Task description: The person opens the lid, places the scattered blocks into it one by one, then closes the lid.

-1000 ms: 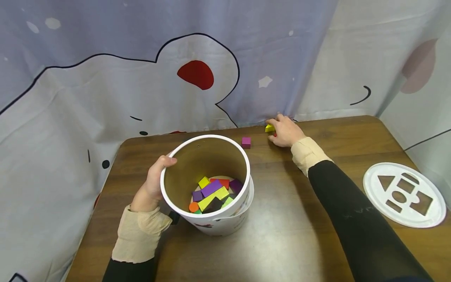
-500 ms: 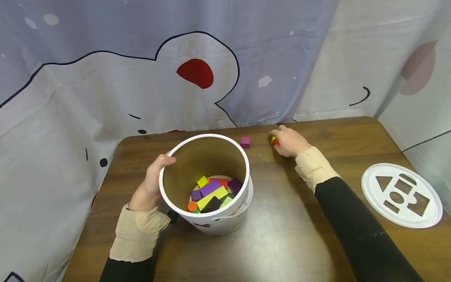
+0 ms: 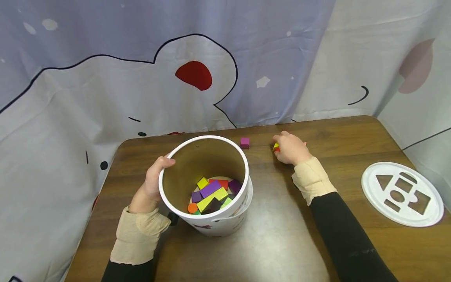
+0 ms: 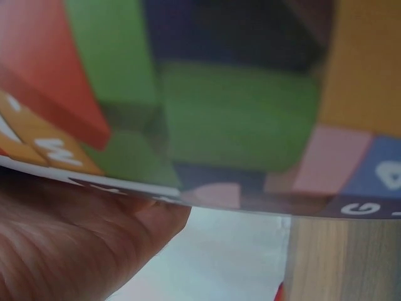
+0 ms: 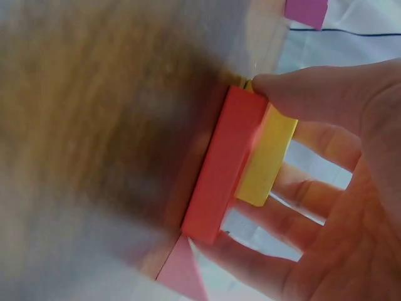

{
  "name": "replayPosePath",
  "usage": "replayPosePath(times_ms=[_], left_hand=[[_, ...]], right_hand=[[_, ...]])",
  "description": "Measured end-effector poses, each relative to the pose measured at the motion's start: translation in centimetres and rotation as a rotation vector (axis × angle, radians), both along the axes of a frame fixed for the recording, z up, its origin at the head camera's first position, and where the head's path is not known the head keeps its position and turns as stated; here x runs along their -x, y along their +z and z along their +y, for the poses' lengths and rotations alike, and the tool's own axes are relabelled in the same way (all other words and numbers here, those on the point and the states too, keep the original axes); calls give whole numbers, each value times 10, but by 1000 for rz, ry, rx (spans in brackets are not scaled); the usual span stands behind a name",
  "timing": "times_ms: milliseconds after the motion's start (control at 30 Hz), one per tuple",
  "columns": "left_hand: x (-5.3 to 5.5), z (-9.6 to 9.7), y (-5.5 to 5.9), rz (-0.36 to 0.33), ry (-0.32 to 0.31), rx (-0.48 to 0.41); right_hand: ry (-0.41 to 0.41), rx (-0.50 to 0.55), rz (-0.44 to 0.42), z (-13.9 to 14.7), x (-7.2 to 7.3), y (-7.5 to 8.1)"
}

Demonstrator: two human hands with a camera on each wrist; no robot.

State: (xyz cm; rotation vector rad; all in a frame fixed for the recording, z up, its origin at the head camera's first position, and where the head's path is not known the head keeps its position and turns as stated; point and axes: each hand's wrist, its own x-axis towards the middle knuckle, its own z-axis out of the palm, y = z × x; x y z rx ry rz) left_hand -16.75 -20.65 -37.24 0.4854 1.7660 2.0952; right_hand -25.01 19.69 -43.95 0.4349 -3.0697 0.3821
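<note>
A white bucket [image 3: 220, 225] stands on the table with several coloured blocks [image 3: 215, 194] inside. My left hand [image 3: 155, 178] grips its rim at the left, thumb over the edge; in the left wrist view the palm lies by the printed bucket wall [image 4: 238, 119]. At the back of the table my right hand [image 3: 290, 149] holds a long red block [image 5: 224, 166] and a yellow block [image 5: 269, 153] side by side. The thumb is at their upper end and the fingers curl behind. By the lower fingers lies a pinkish-red pointed piece [image 5: 182, 269], partly hidden.
A purple block [image 3: 244, 143] lies between the bucket and my right hand. On the right lies a white lid [image 3: 380, 196] with shaped holes. Behind the table's far edge hangs a patterned curtain [image 3: 141, 90].
My right hand has drawn back from the far edge, toward me and slightly right, bringing the yellow and red blocks along. A red tip now shows right of it. The left hand and bucket stay put.
</note>
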Motion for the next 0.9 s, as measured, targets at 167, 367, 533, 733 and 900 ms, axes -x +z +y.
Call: replayPosePath(times_ms=[167, 367, 533, 733, 900], left_hand=[[1, -1, -1, 9, -12, -26], [1, -1, -1, 12, -34, -48], [0, -1, -2, 16, -23, -35], [0, -2, -2, 28, -11, -21], [1, -1, -2, 22, -20, -43]], right_hand=[[-1, 2, 44, -6, -8, -4], [-23, 17, 89, -8, -13, -7], [-30, -1, 102, -7, -14, -8], [-39, -4, 106, -5, -15, -4], [-43, 119, 97, -7, -18, 10]])
